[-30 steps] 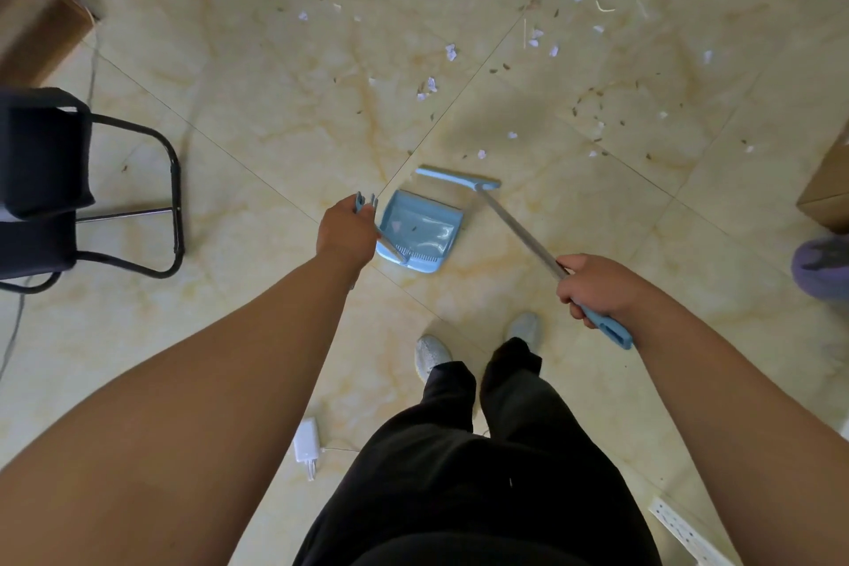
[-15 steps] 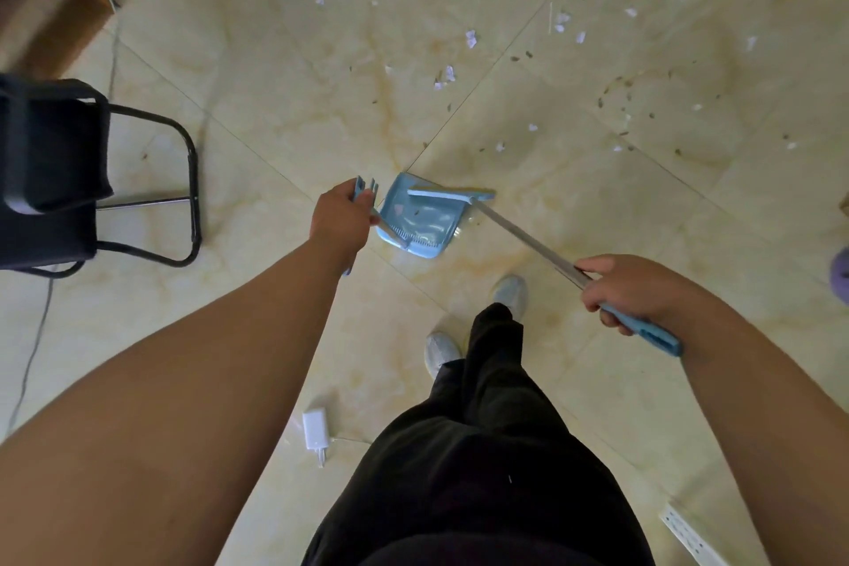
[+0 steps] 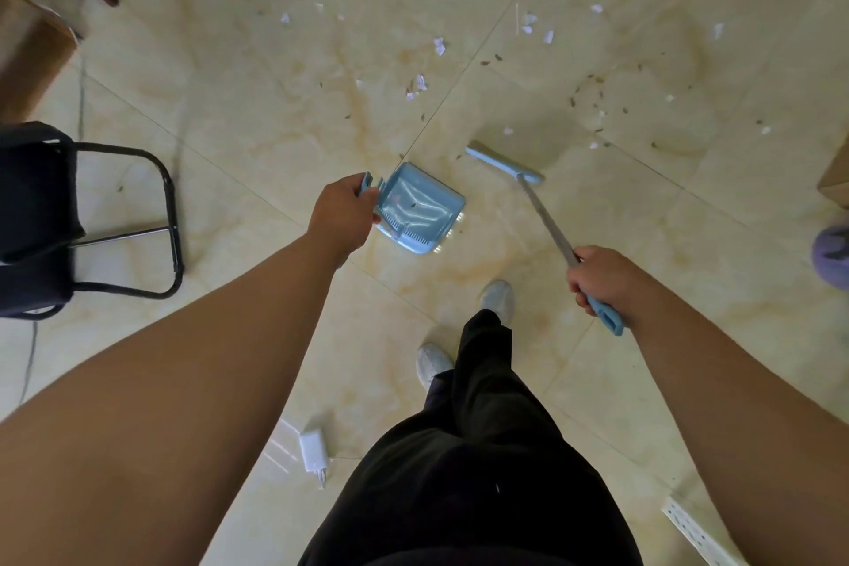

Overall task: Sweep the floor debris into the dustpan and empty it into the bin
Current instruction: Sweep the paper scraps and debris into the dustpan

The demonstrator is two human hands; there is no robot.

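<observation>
My left hand [image 3: 341, 216] grips the handle of a light blue dustpan [image 3: 420, 209], which rests on the cream tiled floor with a few dark specks inside. My right hand [image 3: 597, 273] is closed around the blue-ended handle of a long broom; its blue head [image 3: 503, 161] lies on the floor to the right of the pan and apart from it. Debris [image 3: 438, 46] of white paper scraps and brown bits is scattered over the tiles beyond the pan and the broom. No bin shows in the view.
A black metal-framed chair [image 3: 92, 221] stands at the left, with wooden furniture [image 3: 27, 55] behind it. A white charger [image 3: 313, 453] lies near my feet and a white power strip [image 3: 689, 529] at bottom right. A cardboard box [image 3: 836, 179] sits at the right edge.
The broom head has swung off the dustpan's mouth, out to the right and farther away. The dustpan has shifted slightly, still held by my left hand.
</observation>
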